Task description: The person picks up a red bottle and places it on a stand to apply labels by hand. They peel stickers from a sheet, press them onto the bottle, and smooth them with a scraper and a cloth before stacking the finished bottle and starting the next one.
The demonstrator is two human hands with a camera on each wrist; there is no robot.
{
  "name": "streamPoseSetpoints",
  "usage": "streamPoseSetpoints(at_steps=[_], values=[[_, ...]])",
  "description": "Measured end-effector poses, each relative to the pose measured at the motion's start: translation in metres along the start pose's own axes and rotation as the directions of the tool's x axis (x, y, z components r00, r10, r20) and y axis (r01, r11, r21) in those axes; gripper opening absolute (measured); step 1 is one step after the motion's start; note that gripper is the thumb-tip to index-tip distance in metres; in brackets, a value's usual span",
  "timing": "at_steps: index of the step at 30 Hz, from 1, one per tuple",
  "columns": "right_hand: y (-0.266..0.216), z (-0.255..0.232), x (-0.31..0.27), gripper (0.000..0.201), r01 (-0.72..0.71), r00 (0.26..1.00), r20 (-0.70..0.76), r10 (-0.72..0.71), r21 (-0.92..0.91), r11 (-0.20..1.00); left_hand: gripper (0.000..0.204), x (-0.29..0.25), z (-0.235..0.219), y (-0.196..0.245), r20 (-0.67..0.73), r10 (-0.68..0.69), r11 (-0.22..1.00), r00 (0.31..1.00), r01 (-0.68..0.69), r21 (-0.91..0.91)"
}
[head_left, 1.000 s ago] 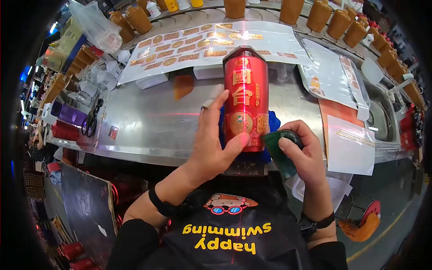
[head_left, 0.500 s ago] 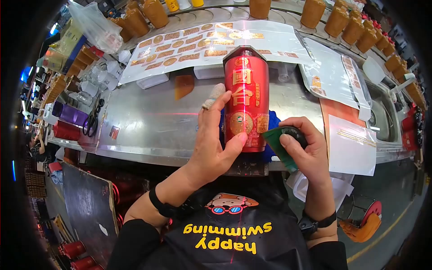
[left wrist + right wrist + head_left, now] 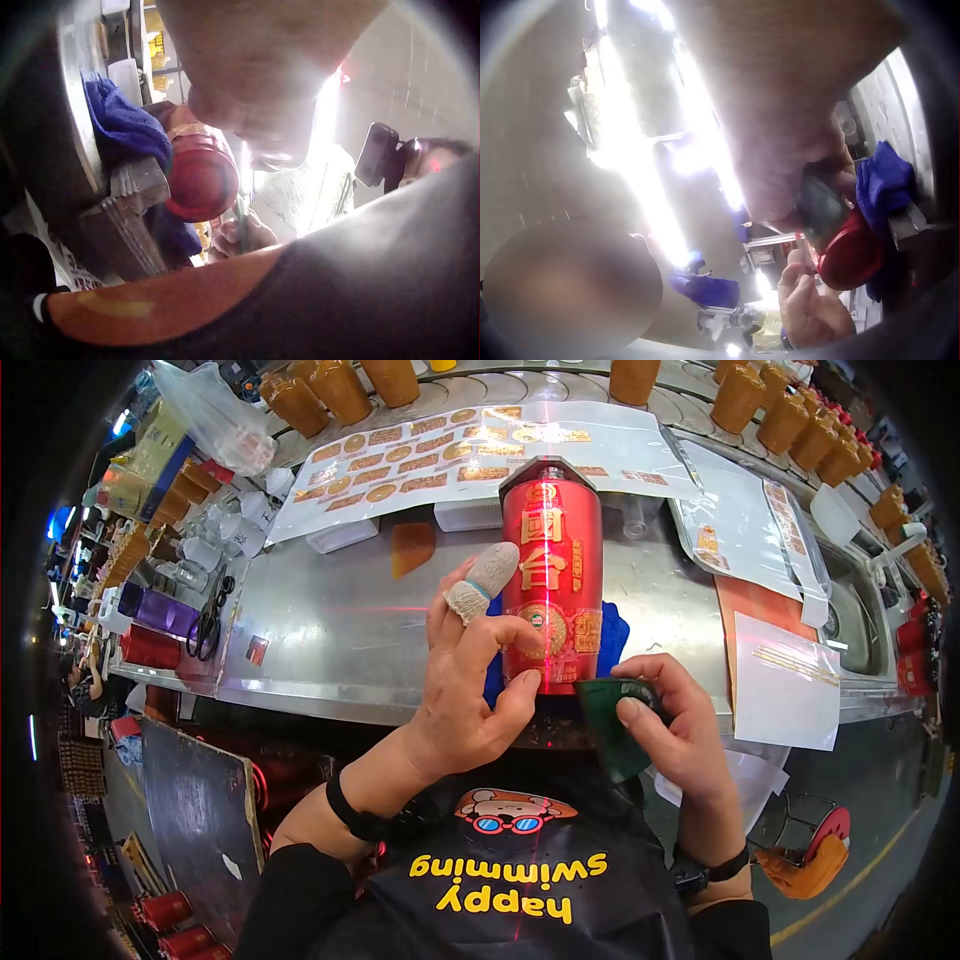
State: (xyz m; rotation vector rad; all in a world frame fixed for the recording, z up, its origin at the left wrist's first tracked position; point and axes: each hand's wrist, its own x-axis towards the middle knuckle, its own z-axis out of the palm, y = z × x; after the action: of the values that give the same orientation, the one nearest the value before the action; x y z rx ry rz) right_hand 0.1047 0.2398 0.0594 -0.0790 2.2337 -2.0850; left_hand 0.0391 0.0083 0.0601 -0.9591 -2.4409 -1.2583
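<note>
A red bottle [image 3: 575, 515] with gold characters and a dark angular cap lies on a blue cloth [image 3: 614, 635], its base toward me. My left hand [image 3: 455, 695] is at the bottle's left side, wearing a pale knit finger cover [image 3: 487, 575] on one finger. Its index finger bends over the round gold emblem [image 3: 543, 628], and the thumb tip is near the base. In my right hand [image 3: 685, 735] I pinch a green scraper [image 3: 608, 730] between thumb and fingers, beside the lower right of the bottle. The left wrist view shows the bottle's round base [image 3: 202, 184].
Beyond the bottle lies a white sheet of gold labels [image 3: 350, 485]. Brown bottles [image 3: 740, 398] stand on a conveyor at the back. A tray [image 3: 725, 525] and sink [image 3: 855, 615] are at right; black scissors [image 3: 207, 625] and a purple box [image 3: 160, 610] at left.
My left index finger has bent down over the emblem, and the covered finger now points up beside the bottle. The scraper has moved down, away from the bottle's lower right side.
</note>
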Motion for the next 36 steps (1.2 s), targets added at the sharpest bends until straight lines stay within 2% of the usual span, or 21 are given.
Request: streamPoseSetpoints(at_steps=[1,4,8,17,29,36], values=[[-0.005,0.003,-0.004,0.025,-0.072,0.997,0.038,0.069,0.08,0.994,0.03,0.002,-0.001,-0.001,-0.002,0.028,0.999,1.0,-0.028,0.024],[-0.009,0.014,-0.01,0.026,-0.115,0.993,0.018,0.113,0.191,0.975,0.03,0.007,0.001,-0.003,-0.035,0.086,0.996,0.996,-0.085,0.017],[-0.003,0.026,-0.014,0.026,-0.096,0.994,-0.034,0.108,0.252,0.963,0.03,0.004,0.005,-0.006,-0.062,0.105,0.994,0.992,-0.106,-0.01],[0.008,0.045,-0.02,0.026,-0.012,0.99,-0.119,0.077,0.476,0.88,0.024,0.004,0.002,-0.003,-0.044,0.244,0.967,0.969,-0.24,0.089],[0.019,0.042,-0.02,0.027,0.047,0.974,-0.215,0.066,0.483,0.874,0.029,-0.003,0.008,-0.004,-0.069,0.238,0.967,0.969,-0.23,0.105],[0.016,0.041,-0.015,0.026,0.044,0.984,-0.171,0.045,0.484,0.874,0.033,-0.009,0.015,-0.004,-0.02,0.323,0.931,0.946,-0.314,0.185]])
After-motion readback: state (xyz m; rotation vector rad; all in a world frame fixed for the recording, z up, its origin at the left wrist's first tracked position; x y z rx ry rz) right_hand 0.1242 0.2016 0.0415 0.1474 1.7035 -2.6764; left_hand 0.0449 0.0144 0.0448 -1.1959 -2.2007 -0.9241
